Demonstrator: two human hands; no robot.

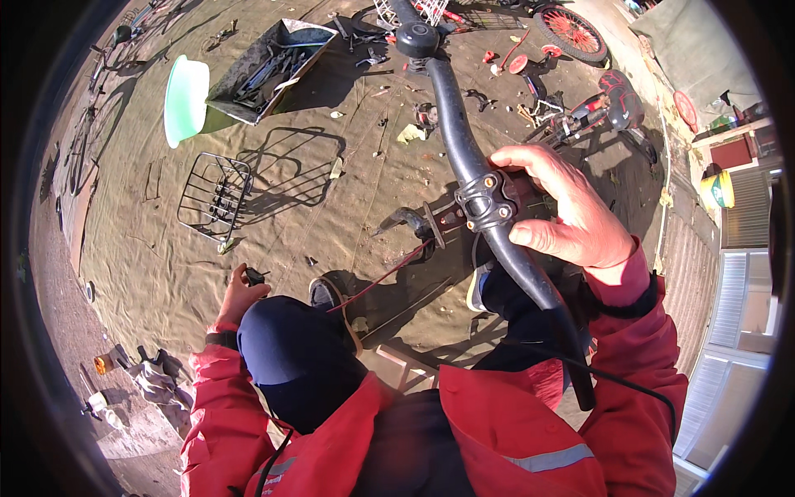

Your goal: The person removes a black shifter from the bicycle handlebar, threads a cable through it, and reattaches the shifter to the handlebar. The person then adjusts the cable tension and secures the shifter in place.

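A black bicycle handlebar (458,124) runs from the top of the view down to my right side, bolted into a stem clamp (489,201). My right hand (567,207) is closed round the stem just behind the clamp, thumb on the near side and fingers on the far side. A round black bell-like part (416,39) sits on the far stretch of the bar. Low at the left, beside my knee, my left hand (238,296) pinches a small dark part (256,276), whose kind I cannot make out. A thin red cable (385,277) stretches below the stem.
A black wire rack (214,192) stands on the brown ground cloth (290,215). Beyond it are a pale green basin (185,101) and a tray of dark parts (273,70). A red-spoked wheel (571,35), a black-and-red saddle (621,99) and scattered parts lie at the far right.
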